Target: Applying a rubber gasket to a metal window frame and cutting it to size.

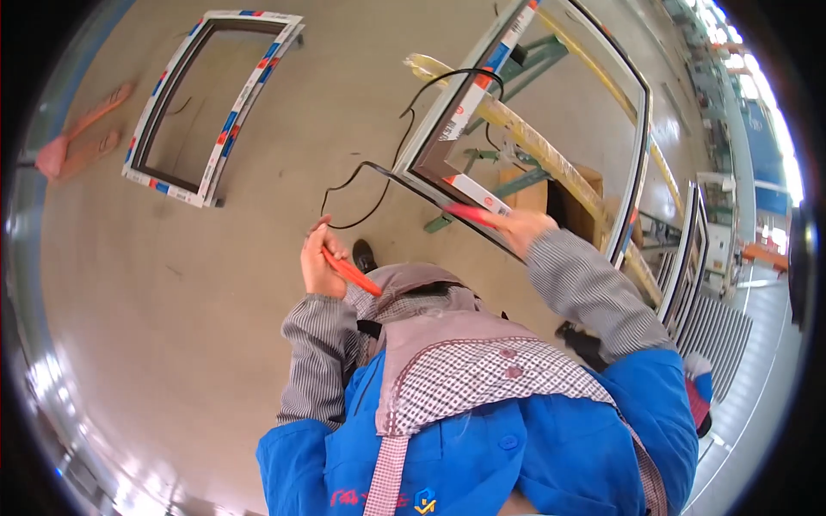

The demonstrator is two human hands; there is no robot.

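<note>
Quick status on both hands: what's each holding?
Left hand: closed on an orange-red tool; can't tell whether it also pinches the black strip.
Right hand: closed on a red tool.

You are standing in a workshop or factory hall, as shown by the large frame (430,163) set on yellow-wrapped bars (551,155) of a green trestle (540,62), a second frame (228,133), the broad, smooth floor (172,301), and your blue work jacket (465,464) and checked apron (490,370).
</note>
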